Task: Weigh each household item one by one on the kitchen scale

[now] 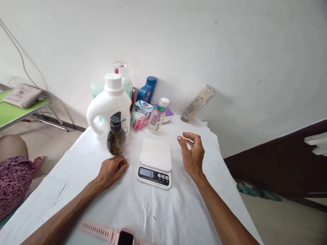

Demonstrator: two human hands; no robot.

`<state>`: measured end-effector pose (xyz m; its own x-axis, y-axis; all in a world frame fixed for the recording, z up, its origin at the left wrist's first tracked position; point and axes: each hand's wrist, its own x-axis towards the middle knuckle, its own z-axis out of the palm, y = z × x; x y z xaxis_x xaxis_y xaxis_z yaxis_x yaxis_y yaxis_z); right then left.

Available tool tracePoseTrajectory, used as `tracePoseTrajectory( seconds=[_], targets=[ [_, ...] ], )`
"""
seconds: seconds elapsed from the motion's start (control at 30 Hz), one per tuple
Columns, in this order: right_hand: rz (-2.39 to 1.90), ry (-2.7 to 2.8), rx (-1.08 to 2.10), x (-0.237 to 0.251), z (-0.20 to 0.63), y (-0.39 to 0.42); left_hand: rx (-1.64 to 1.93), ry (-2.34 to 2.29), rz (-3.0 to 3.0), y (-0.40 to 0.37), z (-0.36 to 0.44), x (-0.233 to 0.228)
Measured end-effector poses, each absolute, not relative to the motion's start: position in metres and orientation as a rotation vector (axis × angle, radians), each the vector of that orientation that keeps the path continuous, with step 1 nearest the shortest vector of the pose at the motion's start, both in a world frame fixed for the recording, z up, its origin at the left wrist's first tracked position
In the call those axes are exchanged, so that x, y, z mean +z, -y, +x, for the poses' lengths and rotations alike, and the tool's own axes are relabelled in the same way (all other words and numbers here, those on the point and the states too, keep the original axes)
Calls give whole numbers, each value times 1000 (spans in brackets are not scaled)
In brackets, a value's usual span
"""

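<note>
A white kitchen scale (155,154) lies between my hands, its plate bare and its display showing 0. My left hand (112,169) rests on the cloth left of the scale, fingers curled in and nothing visible in them. Just behind it stands a dark pump bottle (116,137). To the right of the scale, my right hand (192,152) is raised, thumb and fingers apart and holding nothing. A clear bottle with a white cap (156,117) stands behind the scale. Beyond my right hand, a beige tube (198,103) leans against the wall.
A big white jug (112,102) stands at the back left, near a blue bottle (146,90), a soap box (143,108), a pink packet (140,121) and a purple box (167,114). A pink smartwatch (125,236) lies at the front. At left are a person's leg (12,148) and a green table (15,112).
</note>
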<state>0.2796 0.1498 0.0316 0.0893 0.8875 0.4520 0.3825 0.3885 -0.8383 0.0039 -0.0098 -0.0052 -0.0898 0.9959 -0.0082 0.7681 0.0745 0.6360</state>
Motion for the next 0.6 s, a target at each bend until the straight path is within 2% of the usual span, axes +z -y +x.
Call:
tracePoseTrajectory(
  seconds=[0.17,0.3,0.6],
  targets=[
    [-823,1838,825,69,193,-108,691,-1908,1756,12,1,-6],
    [-801,1873,951,71,131,-85,720,-1884,1783,12,0,-9],
    [-837,1776,748,57,67,-76,741,-1922,1884,12,-3,-22]
  ],
)
